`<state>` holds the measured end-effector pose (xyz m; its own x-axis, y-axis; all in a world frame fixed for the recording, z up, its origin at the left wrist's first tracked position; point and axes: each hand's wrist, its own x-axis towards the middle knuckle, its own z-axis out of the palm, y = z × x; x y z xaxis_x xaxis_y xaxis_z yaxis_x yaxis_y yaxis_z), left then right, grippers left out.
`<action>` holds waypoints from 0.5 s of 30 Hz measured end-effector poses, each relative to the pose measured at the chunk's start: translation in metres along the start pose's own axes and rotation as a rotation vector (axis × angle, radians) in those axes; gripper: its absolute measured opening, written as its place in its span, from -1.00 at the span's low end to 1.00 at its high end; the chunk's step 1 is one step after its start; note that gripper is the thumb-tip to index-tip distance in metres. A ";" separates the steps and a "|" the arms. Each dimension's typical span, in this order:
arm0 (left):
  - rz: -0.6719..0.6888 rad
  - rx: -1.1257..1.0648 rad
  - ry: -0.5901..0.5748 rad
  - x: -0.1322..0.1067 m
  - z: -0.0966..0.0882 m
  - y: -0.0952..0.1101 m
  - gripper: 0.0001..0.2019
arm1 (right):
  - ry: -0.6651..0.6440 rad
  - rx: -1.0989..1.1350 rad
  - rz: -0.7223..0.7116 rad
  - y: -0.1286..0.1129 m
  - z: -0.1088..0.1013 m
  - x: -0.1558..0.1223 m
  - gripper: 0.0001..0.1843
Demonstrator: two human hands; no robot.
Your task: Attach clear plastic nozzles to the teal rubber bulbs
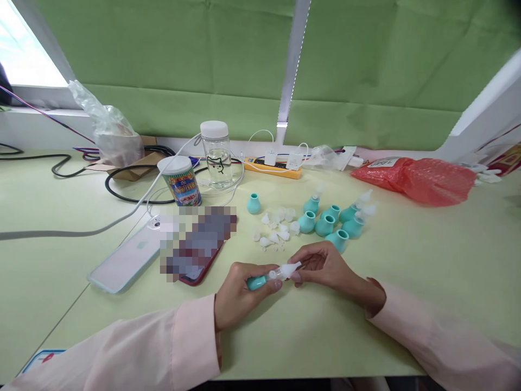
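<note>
My left hand (246, 290) is closed around a nasal aspirator (257, 282) with a teal bulb, a clear middle part and a white tip. The aspirator lies nearly level, its tip pointing right. At that end my right hand (321, 266) pinches the white tip (290, 270) between thumb and fingers. Just beyond my hands lie several small white and clear parts (280, 231). Several open teal bulbs (325, 225) stand to their right, and a few bulbs at the back of the group carry white tips (365, 198). One teal bulb (253, 204) stands apart on the left.
Two phones, one white-backed (130, 255) and one red-edged (203, 244), lie left of my hands. Behind them stand a printed canister (181, 182) and a clear bottle (220, 163). Cables surround a yellow power strip (280, 169). A red plastic bag (423, 179) lies back right.
</note>
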<state>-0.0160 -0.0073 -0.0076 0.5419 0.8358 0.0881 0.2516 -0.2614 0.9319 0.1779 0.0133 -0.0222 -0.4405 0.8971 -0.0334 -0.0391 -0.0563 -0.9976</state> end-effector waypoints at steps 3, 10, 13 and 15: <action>0.028 0.012 -0.005 0.001 0.000 0.001 -0.70 | -0.008 0.036 0.022 0.000 0.002 -0.001 -0.79; 0.117 0.050 0.025 -0.001 0.003 -0.005 -0.69 | -0.050 0.122 0.211 -0.003 0.004 -0.001 -0.75; 0.142 0.125 0.028 -0.002 0.004 -0.009 -0.71 | -0.099 0.103 0.253 -0.002 0.002 0.000 -0.76; 0.151 0.185 0.017 -0.003 0.004 -0.010 -0.73 | -0.118 0.101 0.266 -0.001 0.002 0.000 -0.76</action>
<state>-0.0169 -0.0090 -0.0189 0.5717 0.7879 0.2288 0.3119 -0.4666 0.8276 0.1761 0.0129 -0.0212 -0.5484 0.7881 -0.2797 0.0052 -0.3313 -0.9435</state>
